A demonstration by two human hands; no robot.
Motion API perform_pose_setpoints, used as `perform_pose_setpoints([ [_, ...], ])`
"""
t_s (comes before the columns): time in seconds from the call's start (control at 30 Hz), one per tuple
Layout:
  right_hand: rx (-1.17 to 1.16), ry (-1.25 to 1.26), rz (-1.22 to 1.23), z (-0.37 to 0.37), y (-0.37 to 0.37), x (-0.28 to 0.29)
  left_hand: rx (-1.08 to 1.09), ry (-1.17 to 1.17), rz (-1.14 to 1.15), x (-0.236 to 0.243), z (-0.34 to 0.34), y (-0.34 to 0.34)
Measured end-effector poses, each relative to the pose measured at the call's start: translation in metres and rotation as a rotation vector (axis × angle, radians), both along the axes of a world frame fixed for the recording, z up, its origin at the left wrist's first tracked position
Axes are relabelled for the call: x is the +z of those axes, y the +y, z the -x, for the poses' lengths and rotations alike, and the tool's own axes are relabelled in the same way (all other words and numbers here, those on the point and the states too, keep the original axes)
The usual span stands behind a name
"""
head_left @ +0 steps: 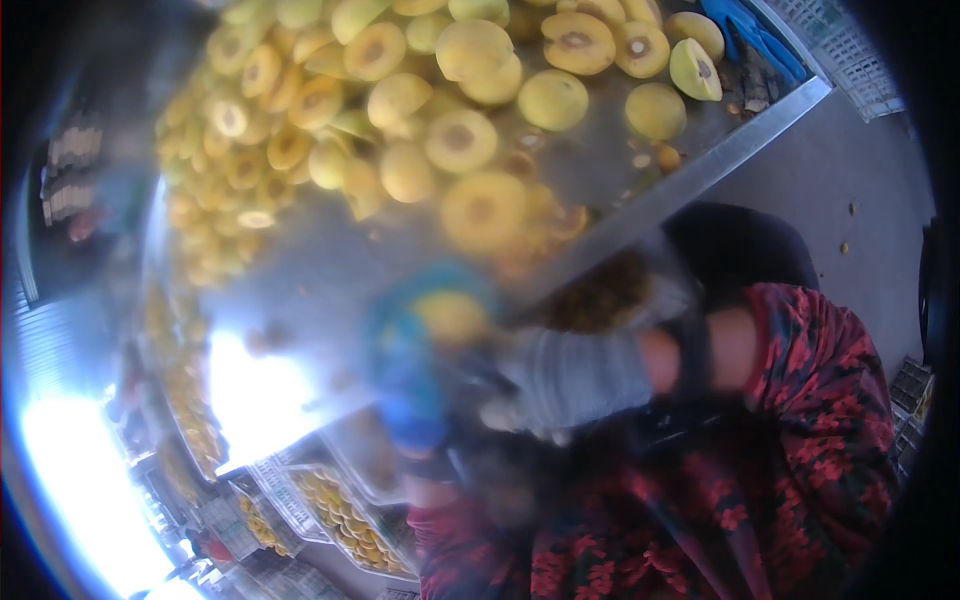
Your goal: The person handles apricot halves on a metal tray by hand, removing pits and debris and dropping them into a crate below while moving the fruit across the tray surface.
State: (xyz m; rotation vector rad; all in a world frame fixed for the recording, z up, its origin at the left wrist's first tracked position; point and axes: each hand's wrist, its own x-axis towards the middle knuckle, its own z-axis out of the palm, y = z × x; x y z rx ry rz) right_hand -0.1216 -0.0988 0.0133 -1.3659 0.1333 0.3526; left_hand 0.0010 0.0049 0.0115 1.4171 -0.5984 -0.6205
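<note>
"Although it's all a blur down there, what has the left hand (400,340) got?"

"A yellow fruit (455,318), by the near edge of the table (720,157). Its blue-gloved fingers look clamped round it. Whole or cut, I can't tell."

"And the right hand (545,375)?"

"Grey-gloved, close against the left. Whether its fingers are apart or together, I can't tell. Something dark shows between the two, too smeared to name."

"How far along would you say?"

"Well under way, I'd judge. Plenty of halves (462,140) lie on the table, some with their hollows showing, and a crate (283,492) below holds more yellow pieces."

"What's left, then?"

"The one in hand, at least. Some lie round side up, like that ball (655,110), so they may be whole or just turned over. And that wedge (694,70) has a dark middle, perhaps a stone yet to come out."
</note>
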Motion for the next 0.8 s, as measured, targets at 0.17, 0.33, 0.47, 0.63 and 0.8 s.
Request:
perform_pose_setpoints([
  [0.17,-0.013,0.055,-0.272,0.003,-0.005,0.009,-0.114,0.07,0.035,0.009,0.0,0.0],
  [0.33,0.258,0.188,-1.063,0.005,-0.009,-0.007,-0.125,0.065,0.146,0.004,0.004,0.0],
  [0.47,0.382,0.21,-1.249,0.004,-0.011,-0.011,-0.268,0.127,0.259,-0.009,-0.008,0.002],
  [0.63,0.196,0.11,-0.832,0.004,-0.011,-0.004,-0.025,-0.036,-0.012,-0.027,-0.012,0.01],
  [0.8,-0.04,-0.135,0.338,0.0,0.001,0.002,0.141,-0.376,-0.101,-0.027,-0.014,0.015],
])
